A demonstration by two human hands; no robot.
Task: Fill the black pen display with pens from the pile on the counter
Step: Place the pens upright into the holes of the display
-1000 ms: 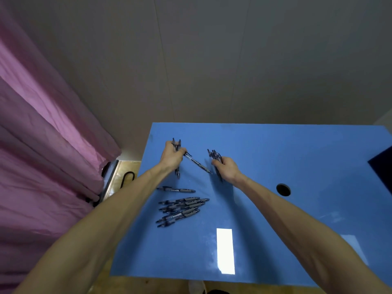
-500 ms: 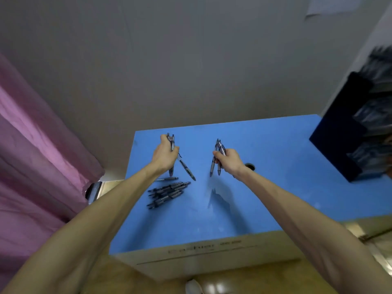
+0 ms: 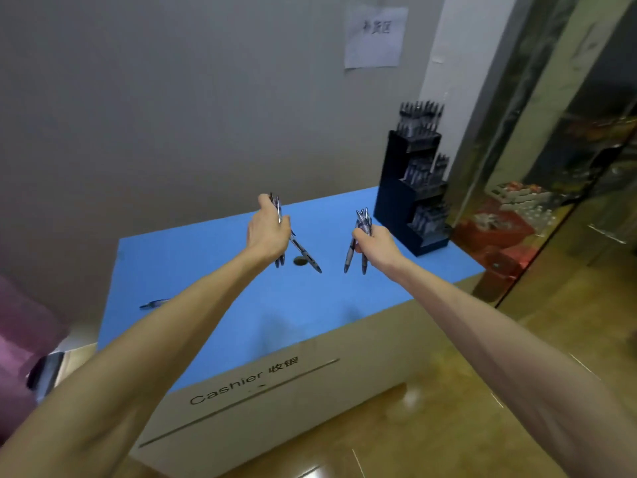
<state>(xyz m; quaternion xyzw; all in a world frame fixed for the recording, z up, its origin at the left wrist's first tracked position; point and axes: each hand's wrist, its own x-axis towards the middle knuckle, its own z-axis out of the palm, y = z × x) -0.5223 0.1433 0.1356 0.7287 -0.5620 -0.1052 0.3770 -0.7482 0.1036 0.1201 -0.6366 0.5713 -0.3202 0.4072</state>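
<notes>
Pens [image 3: 358, 241] in right hand [image 3: 376, 243]

Dim, even indoor light with a bluish cast. Soft shadows fall on the tabletop [image 3: 213, 267] toward 6 o'clock. Glare streaks the floor [image 3: 413, 401] at 5 o'clock. Motion blur softens everything; wide-angle distortion bends the edges.

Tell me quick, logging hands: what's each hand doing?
Left hand: grips a few pens.
Right hand: grips a bunch of pens.
</notes>
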